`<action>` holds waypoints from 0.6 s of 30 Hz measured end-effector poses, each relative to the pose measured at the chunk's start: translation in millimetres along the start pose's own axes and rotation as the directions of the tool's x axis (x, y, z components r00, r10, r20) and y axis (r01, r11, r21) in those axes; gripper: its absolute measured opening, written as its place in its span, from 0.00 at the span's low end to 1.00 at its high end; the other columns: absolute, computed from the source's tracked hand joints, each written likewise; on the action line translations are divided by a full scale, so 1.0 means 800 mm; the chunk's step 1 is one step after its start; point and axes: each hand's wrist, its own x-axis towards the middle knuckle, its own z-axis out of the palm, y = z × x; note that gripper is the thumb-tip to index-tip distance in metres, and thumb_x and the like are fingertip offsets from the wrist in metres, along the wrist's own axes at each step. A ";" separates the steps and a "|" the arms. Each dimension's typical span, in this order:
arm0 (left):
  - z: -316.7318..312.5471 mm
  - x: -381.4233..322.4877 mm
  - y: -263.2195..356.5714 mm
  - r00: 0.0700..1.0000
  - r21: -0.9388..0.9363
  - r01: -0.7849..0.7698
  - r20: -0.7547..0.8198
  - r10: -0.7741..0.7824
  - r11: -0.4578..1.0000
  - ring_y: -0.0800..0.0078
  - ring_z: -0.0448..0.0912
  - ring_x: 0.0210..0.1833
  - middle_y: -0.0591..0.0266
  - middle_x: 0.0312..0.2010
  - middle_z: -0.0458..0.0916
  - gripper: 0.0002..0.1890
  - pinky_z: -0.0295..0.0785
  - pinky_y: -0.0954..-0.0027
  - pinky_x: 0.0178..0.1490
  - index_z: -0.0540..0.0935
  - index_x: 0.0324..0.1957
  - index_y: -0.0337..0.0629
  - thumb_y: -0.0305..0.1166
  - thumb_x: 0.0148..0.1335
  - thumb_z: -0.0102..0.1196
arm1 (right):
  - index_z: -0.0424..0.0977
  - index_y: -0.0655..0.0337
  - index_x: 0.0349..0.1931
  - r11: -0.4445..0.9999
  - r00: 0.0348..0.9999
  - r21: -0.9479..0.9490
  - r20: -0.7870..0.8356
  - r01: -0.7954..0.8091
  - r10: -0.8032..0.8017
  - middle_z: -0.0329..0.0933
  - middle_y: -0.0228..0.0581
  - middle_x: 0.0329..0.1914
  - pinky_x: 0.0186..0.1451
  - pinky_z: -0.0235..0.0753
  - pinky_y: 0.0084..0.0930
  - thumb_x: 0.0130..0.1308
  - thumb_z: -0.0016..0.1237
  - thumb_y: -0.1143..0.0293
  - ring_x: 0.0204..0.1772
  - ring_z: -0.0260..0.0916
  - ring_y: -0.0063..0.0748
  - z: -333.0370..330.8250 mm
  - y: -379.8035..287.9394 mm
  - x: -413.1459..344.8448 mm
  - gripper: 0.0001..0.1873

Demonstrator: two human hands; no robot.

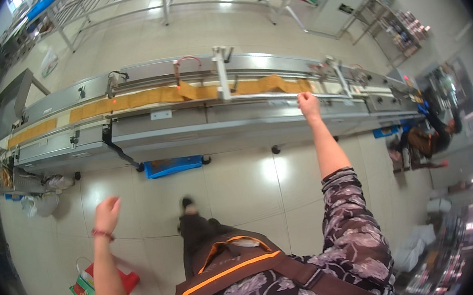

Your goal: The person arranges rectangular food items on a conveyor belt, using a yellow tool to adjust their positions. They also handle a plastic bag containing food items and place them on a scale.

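My right hand [310, 106] is over the front rail of a conveyor [233, 114], its fingers curled. It is at the right end of a line of flat orange-brown sheets [145, 98] lying on the belt. Whether the fingers touch the end sheet cannot be made out. Some sheets overlap, and a few stand tilted or folded up near the middle. My left hand [107, 215], with a red bracelet at the wrist, hangs in the air well short of the conveyor. It is slightly blurred, with loosely bent fingers and nothing visible in it.
A white upright bracket [222, 73] crosses the belt. Beneath the conveyor sits a blue tray [173, 167] near caster wheels. A red-and-green bag [85, 288] rests on the floor at left. Another person [428, 140] is at the far right end. Metal racks [165, 1] stand behind.
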 end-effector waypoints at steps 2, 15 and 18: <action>0.039 0.113 0.093 0.993 -0.286 -0.112 -0.063 0.098 0.952 0.68 0.79 0.42 0.50 0.39 0.81 0.18 0.72 0.70 0.46 0.76 0.48 0.34 0.36 0.59 0.54 | 0.75 0.63 0.29 0.981 0.975 -0.142 -0.156 0.134 -0.156 0.76 0.36 0.22 0.29 0.70 0.25 0.61 0.47 0.64 0.24 0.73 0.26 0.037 -0.041 0.039 0.11; 0.153 0.390 0.334 0.841 -0.137 -0.443 -0.406 0.358 0.886 0.69 0.76 0.31 0.59 0.34 0.75 0.10 0.71 0.69 0.34 0.76 0.43 0.39 0.24 0.58 0.51 | 0.70 0.66 0.50 0.892 0.940 -0.420 0.203 -0.168 0.273 0.75 0.52 0.46 0.54 0.68 0.32 0.53 0.51 0.42 0.52 0.71 0.45 0.018 0.005 0.166 0.36; 0.155 0.389 0.445 0.745 -0.182 -0.633 -0.409 0.528 0.752 0.69 0.75 0.30 0.59 0.32 0.74 0.10 0.70 0.72 0.33 0.76 0.43 0.39 0.21 0.57 0.50 | 0.68 0.67 0.47 0.723 0.969 -0.677 0.060 -0.138 0.241 0.74 0.51 0.43 0.51 0.70 0.40 0.47 0.60 0.51 0.48 0.72 0.48 0.052 0.027 0.178 0.34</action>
